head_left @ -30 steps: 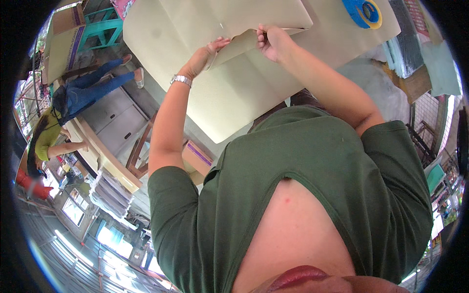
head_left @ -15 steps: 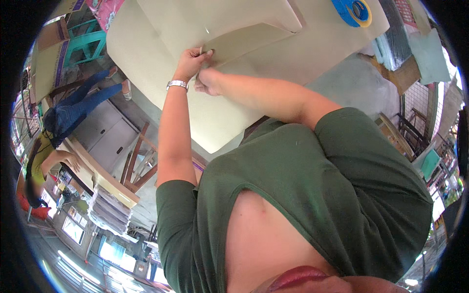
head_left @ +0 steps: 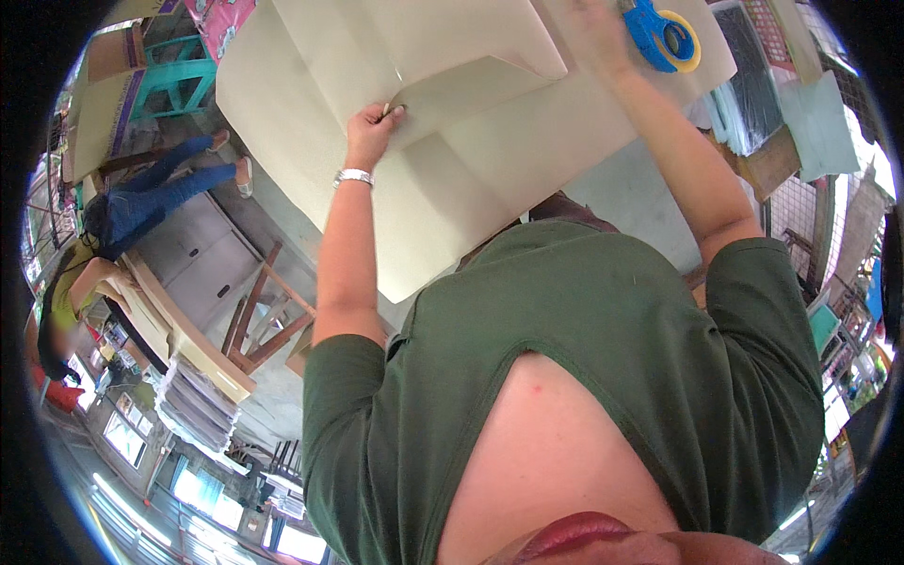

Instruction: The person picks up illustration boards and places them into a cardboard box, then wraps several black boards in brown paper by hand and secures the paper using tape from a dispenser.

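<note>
Here's the paper (head_left: 447,42), spread in front of the body, one edge curled up, and the left hand (head_left: 372,134) pinches that edge in a narrow grip! Over right, near the blue dispenser (head_left: 652,36), the right hand (head_left: 597,30) blurs, its grip impossible to tell; off left, a co-worker (head_left: 155,202) in jeans

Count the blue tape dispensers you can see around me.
1: the blue tape dispenser lies on the tan surface, just to the right of your blurred right hand. Others could be hidden from view.
</note>
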The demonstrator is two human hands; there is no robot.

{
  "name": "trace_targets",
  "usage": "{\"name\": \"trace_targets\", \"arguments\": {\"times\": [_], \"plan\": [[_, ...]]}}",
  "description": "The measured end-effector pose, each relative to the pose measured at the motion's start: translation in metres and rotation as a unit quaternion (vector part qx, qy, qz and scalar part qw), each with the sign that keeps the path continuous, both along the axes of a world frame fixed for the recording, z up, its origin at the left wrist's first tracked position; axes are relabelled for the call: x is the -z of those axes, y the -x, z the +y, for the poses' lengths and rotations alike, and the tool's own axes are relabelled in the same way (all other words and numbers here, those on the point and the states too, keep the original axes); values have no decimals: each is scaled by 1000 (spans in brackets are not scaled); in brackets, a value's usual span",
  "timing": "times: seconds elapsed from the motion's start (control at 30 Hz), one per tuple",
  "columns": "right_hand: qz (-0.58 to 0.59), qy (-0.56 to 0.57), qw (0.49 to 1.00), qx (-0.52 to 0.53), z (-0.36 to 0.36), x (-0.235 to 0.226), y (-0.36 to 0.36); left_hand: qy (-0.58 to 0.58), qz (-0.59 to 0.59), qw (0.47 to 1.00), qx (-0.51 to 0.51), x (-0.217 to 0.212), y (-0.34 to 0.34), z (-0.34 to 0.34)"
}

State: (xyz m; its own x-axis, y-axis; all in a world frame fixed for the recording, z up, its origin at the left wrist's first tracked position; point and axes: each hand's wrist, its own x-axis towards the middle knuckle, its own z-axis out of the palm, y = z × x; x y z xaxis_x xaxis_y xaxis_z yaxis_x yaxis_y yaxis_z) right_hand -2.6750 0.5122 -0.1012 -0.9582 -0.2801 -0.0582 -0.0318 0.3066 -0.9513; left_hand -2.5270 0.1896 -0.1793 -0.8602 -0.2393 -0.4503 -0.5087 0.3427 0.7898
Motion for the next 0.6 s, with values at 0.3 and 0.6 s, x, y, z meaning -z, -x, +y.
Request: {"name": "trace_targets", "arguments": {"times": [0.3,0.6], "plan": [[436,-242,631,-595,-85,81,-5,298,5,939,-174,9,3,47],[394,-331,672,-532,-89,72,-18,218,-161,929,-253,-21,23,34]]}}
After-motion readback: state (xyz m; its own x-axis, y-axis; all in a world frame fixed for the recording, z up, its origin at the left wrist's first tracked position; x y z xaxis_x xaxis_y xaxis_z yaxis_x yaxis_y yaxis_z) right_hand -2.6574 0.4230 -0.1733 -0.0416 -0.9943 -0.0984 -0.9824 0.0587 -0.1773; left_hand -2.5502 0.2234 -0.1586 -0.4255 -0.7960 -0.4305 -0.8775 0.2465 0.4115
